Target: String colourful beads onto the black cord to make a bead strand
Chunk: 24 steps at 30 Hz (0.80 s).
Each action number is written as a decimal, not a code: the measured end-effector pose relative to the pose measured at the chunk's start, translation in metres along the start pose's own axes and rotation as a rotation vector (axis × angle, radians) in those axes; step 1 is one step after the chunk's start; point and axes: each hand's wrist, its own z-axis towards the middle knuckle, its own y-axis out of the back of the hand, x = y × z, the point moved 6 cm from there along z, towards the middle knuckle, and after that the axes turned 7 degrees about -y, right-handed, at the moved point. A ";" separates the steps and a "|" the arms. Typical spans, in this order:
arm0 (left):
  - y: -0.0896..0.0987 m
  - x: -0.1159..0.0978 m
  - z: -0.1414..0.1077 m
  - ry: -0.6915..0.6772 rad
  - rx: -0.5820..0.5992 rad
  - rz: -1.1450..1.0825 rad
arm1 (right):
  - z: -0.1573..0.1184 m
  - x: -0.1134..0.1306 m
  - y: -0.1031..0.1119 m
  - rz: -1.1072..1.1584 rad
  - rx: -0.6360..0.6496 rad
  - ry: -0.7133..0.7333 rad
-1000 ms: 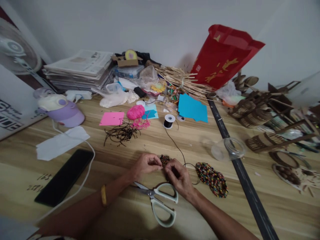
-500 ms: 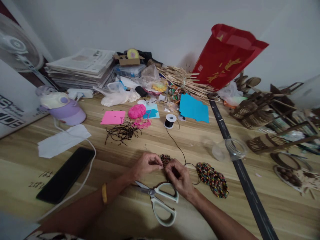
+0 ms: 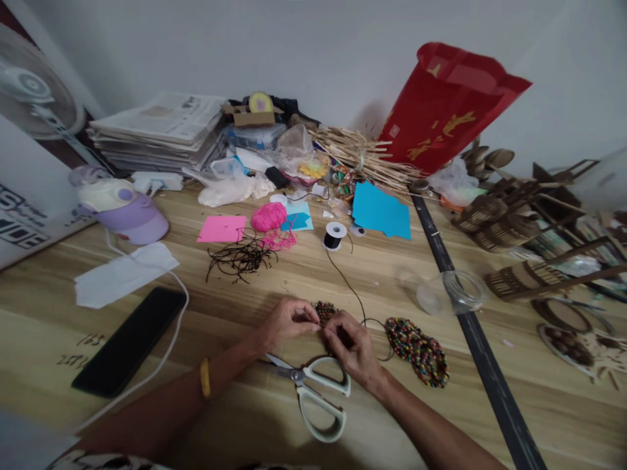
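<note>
My left hand (image 3: 292, 321) is closed in a pinch, thumb and forefinger meeting on something too small to make out. Fingertip to fingertip with it, my right hand (image 3: 353, 347) pinches what looks like a thin black cord (image 3: 347, 281), which loops beside that hand and runs back to a spool (image 3: 334, 236). Behind the fingertips lies a small heap of beads (image 3: 324, 311), partly covered by the hands. Right of my right hand rest coiled strings of multicoloured beads (image 3: 416, 351). Scissors (image 3: 297, 376) with pale handles lie just below both hands, blades apart.
Black cord scraps (image 3: 240, 254) and a pink yarn ball (image 3: 268, 217) lie farther back. A phone (image 3: 131, 343) and white cable are at left. Clear plastic rings (image 3: 463, 291) and woven baskets (image 3: 519, 277) stand at right. A purple-and-cream container (image 3: 130, 212) stands at back left.
</note>
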 end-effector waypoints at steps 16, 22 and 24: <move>-0.001 -0.001 0.000 -0.023 0.012 0.006 | 0.001 0.003 -0.001 -0.023 0.001 0.009; -0.003 0.005 0.001 -0.021 0.049 -0.003 | 0.003 -0.004 0.000 0.032 -0.003 -0.017; -0.003 0.007 0.002 -0.017 0.051 -0.013 | 0.002 -0.010 -0.001 0.071 -0.002 -0.056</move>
